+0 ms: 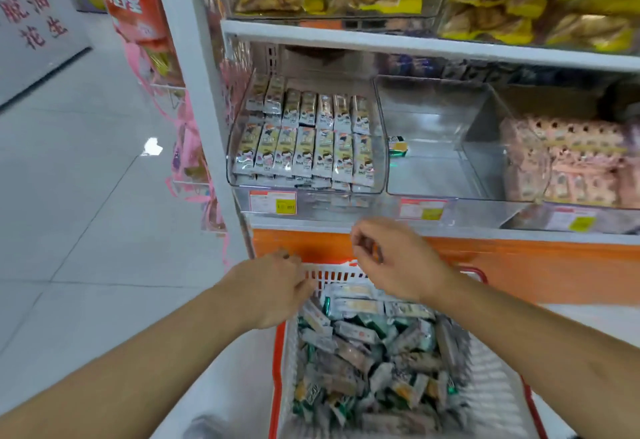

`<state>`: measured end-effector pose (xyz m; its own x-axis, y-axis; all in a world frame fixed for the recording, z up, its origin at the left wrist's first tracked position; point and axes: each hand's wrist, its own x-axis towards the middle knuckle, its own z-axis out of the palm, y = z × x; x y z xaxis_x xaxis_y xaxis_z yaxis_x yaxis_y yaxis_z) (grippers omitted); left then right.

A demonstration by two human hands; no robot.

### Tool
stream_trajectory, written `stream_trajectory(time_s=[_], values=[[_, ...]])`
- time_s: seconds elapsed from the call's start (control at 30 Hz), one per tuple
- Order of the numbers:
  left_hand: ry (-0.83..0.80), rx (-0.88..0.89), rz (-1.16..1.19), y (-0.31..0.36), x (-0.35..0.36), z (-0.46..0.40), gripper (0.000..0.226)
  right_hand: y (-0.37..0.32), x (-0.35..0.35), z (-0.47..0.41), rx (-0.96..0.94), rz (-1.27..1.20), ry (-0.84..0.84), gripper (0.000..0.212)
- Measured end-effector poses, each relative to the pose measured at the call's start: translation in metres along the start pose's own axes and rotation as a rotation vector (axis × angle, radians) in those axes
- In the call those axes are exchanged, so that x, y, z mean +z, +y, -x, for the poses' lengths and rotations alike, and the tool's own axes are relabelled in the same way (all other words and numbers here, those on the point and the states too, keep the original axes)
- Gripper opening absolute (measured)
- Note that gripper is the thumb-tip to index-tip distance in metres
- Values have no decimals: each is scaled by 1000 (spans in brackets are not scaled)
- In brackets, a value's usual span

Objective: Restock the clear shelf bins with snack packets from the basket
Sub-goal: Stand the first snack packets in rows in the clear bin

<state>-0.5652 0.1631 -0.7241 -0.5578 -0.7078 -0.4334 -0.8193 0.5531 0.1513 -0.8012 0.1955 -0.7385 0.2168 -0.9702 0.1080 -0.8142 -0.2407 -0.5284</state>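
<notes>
At the bottom of the frame, right of centre, a white basket [491, 373] with a red-orange rim is heaped with small snack packets [367, 362] in white, green and tan wrappers. Just above it, both forearms reach in from the lower corners. The left hand [277, 286] sits at the basket's far left corner with its fingers curled down against the rim; whether they grip a packet I cannot tell. The right hand [391, 258] hovers over the basket's far edge, fingers loosely curled and narrow, with nothing clearly held.

Beyond the hands, mid-frame, the left clear bin [239, 148] is packed with neat rows of packets. The middle clear bin [436, 175] holds a single green-and-yellow packet [397, 146] at its left wall. The right bin [512, 196] contains pink packets.
</notes>
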Motion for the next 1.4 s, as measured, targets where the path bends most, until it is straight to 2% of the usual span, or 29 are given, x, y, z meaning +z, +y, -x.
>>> stream_trajectory(time_s=[0.07, 0.13, 0.2, 0.23, 0.27, 0.3, 0.33, 0.37, 0.4, 0.47, 0.5, 0.57, 0.63, 0.77, 0.87, 0.93, 1.0, 1.07, 1.17, 1.27, 1.33, 1.4], values=[[-125, -64, -12, 8, 23, -1, 60, 49, 29, 26, 181, 135, -136, 3], [-197, -178, 39, 11, 48, -6, 66, 90, 53, 48, 406, 281, -272, 23], [-229, -302, 134, 13, 75, -14, 71, 123, 67, 66, 753, 157, -211, 38], [-272, -313, 154, 14, 87, -15, 82, 136, 74, 69, 892, 65, -143, 51], [-307, -335, 189, 16, 97, -19, 94, 143, 79, 71, 1010, -37, -93, 72], [-324, -403, 215, 21, 104, -23, 97, 150, 83, 72, 1105, -159, -62, 94], [-303, -430, 234, 24, 112, -27, 90, 152, 86, 71, 1166, -277, -27, 110], [-244, -426, 233, 28, 118, -30, 78, 156, 92, 70, 1200, -373, 29, 113], [-204, -431, 249, 32, 122, -33, 67, 157, 96, 68, 1229, -445, 78, 104], [-232, -444, 264, 34, 123, -37, 67, 153, 101, 60, 1257, -559, 188, 87], [-227, -431, 251, 30, 128, -40, 78, 154, 106, 56, 1257, -587, 220, 92], [-230, -399, 190, 26, 135, -44, 103, 157, 115, 49, 1254, -556, 171, 106], [-224, -372, 158, 24, 137, -44, 117, 163, 123, 50, 1308, -443, 134, 113], [-207, -433, 241, 26, 136, -44, 106, 165, 119, 69, 1351, -511, 303, 91], [-238, -422, 170, 27, 124, -43, 100, 151, 95, 73, 1381, -727, 197, 51], [-292, -378, 48, 26, 109, -43, 83, 126, 75, 72, 1319, -890, 111, 26], [-272, -339, -9, 28, 89, -39, 56, 101, 56, 69, 1207, -993, 56, 20], [-257, -270, 8, 33, 61, -32, 46, 72, 36, 62, 1052, -1120, -5, 30], [-170, -114, 220, 40, 21, -18, 45, 23, 2, 53, 851, -1238, -102, 47], [-48, -79, 651, 50, -14, 2, 34, -18, -24, 50, 670, -1279, -120, 52], [-30, -82, 1095, 61, -29, 18, 29, -39, -34, 52, 591, -1191, -102, 47], [4, -92, 1327, 64, -37, 31, 31, -56, -40, 56, 544, -1016, -70, 40]])
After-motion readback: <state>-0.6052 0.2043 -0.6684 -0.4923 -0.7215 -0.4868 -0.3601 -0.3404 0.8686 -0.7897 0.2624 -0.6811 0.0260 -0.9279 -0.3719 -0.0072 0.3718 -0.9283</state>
